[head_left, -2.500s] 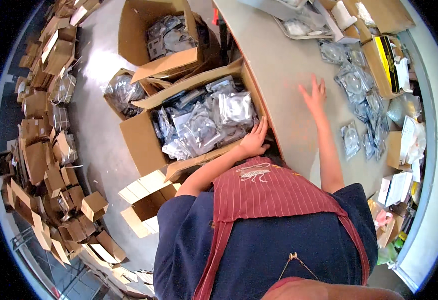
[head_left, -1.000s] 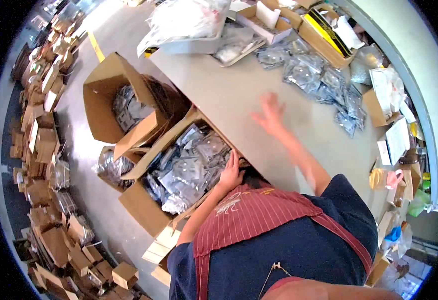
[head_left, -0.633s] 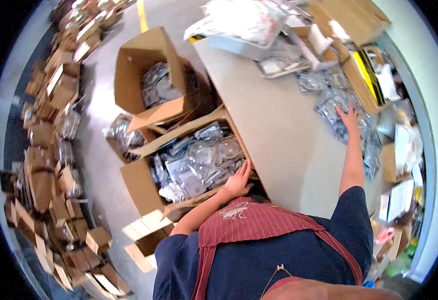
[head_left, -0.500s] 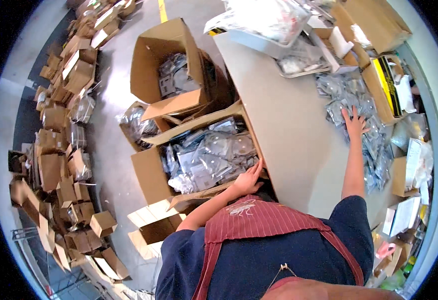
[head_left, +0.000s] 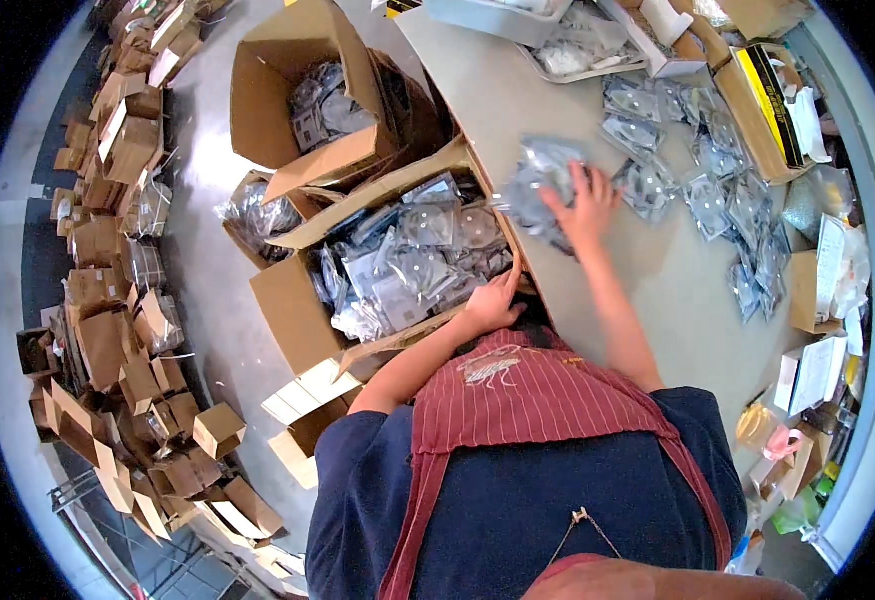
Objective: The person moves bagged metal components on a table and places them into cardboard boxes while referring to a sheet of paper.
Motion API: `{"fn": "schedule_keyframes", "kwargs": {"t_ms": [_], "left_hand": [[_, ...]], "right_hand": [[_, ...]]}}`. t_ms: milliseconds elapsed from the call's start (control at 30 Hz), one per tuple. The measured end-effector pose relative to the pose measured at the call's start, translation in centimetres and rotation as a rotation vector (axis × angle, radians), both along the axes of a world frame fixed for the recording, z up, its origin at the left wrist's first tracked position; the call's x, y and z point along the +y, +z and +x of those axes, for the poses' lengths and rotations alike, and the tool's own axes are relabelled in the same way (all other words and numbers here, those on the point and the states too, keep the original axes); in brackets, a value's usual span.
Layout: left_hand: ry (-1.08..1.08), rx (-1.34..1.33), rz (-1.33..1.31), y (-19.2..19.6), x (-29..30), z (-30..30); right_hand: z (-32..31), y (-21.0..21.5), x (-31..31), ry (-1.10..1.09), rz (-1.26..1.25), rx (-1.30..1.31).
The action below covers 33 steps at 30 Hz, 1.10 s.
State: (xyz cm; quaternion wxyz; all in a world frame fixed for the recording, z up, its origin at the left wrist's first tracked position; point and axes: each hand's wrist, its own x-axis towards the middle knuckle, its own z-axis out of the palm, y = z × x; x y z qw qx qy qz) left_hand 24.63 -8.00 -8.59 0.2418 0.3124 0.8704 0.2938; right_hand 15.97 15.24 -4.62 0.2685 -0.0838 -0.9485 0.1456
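Observation:
My right hand (head_left: pixel 586 208) lies with spread fingers against a cluster of clear plastic packets (head_left: pixel 543 185) on the grey table (head_left: pixel 598 340). The cluster is at the table's left edge, blurred by motion; grey flat parts show inside the packets. More packets (head_left: pixel 748 220) lie scattered farther right on the tabletop. My left hand (head_left: pixel 496 305) grips the near right corner of an open cardboard box (head_left: pixel 293 320), its fingers along the rim. That box stands against the table edge and is filled with similar packets (head_left: pixel 408 270).
Beyond the box stands a taller open carton (head_left: pixel 258 120) with more packets. Grey trays (head_left: pixel 583 55) and small boxes (head_left: pixel 773 110) line the table's far and right sides. Many empty cartons (head_left: pixel 108 350) are heaped along the left wall.
My right hand has swept left across the table, bringing a cluster of packets toward the box. Part of the pile has spread out behind it. My left hand has stayed on the box corner.

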Motion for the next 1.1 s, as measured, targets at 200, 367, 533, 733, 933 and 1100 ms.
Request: {"fn": "schedule_keyframes", "kwargs": {"t_ms": [200, 367, 533, 733, 933, 1100], "left_hand": [[-0.077, 0.428, 0.012, -4.6, -1.0, 0.8], [-0.001, 0.051, 0.028, -0.8, -0.3, 0.2], [0.0, 0.069, -0.01, 0.2, 0.2, 0.3], [0.019, 0.043, -0.05, 1.6, 0.0, 0.2], [-0.012, 0.006, -0.087, -0.3, -0.4, 0.5], [-0.015, 0.027, -0.129, -0.7, 0.0, -0.1]], "right_hand": [[1.9, -0.3, -13.4, 0.434, -0.153, -0.209], [-1.3, 0.1, -2.0, 0.189, -0.161, -0.169], [-5.2, 0.6, 14.8, -0.157, 0.029, -0.213], [-7.9, -0.7, 20.2, 0.008, 0.071, -0.292], [-5.9, -1.1, 14.4, 0.091, 0.005, -0.152], [-3.2, -0.2, 7.6, 0.038, 0.035, -0.106]]}}
